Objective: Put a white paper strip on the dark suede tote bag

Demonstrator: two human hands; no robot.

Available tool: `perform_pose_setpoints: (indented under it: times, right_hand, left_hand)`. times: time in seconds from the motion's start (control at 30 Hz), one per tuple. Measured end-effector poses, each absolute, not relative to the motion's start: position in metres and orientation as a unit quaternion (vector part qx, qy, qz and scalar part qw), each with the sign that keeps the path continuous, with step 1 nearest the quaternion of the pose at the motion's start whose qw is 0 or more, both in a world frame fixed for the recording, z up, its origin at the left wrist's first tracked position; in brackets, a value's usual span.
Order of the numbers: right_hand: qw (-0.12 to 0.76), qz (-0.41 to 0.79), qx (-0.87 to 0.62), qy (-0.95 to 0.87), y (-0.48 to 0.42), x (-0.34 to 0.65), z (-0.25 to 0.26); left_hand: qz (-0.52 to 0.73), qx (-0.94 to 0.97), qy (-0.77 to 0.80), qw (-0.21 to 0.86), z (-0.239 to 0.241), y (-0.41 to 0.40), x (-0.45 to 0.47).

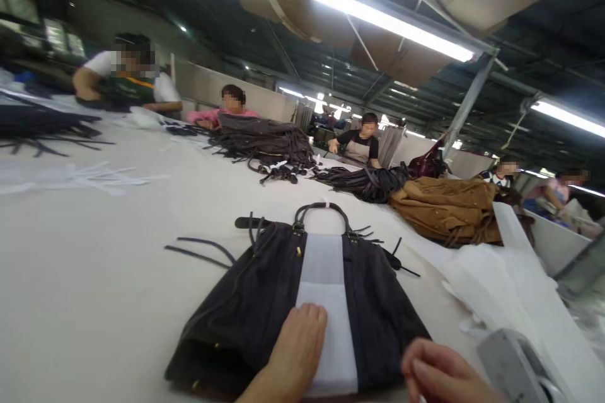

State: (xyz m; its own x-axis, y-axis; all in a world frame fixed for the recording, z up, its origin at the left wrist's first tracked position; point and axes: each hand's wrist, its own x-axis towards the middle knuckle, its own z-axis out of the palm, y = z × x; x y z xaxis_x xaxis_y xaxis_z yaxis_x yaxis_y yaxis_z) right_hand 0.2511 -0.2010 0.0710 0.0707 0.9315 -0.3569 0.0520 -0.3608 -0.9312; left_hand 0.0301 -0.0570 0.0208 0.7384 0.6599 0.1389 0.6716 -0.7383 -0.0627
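Note:
A dark suede handbag point(255, 302) lies flat on the white table point(94, 264) right in front of me, handles point(321, 209) pointing away. A white foam strip point(326, 302) runs down its middle. My left hand point(295, 352) rests palm down on the bag, fingers touching the strip's left edge. My right hand point(439, 374) is at the bag's lower right corner, fingers curled; whether it grips anything is unclear. Thin dark straps point(198, 252) trail off the bag's left side.
White wrapping sheets point(515, 289) lie at right, with a grey device point(515, 365) near the corner. A tan fringed bag point(449, 208) and piles of dark bags point(269, 141) sit farther back. Several people work along the table's far side. White strips point(94, 176) lie at left.

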Motion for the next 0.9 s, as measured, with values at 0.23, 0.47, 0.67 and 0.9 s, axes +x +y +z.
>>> perform_pose_setpoints:
  times: [0.23, 0.47, 0.67, 0.9]
  right_hand:
    - [0.459, 0.571, -0.557, -0.392, -0.027, 0.144, 0.058]
    - [0.438, 0.489, -0.605, -0.451, 0.014, 0.151, 0.002]
    - [0.448, 0.461, -0.596, -0.482, 0.012, 0.154, -0.007]
    - [0.458, 0.429, -0.597, -0.500, 0.011, 0.153, -0.010]
  left_hand:
    - [-0.087, -0.923, -0.367, 0.071, -0.017, -0.061, 0.034]
    - [-0.140, -0.921, -0.347, 0.105, -0.030, -0.056, 0.039]
    - [-0.171, -0.895, -0.401, 0.097, -0.032, -0.059, 0.039]
    - [-0.146, -0.889, -0.429, 0.062, -0.041, -0.058, 0.041]
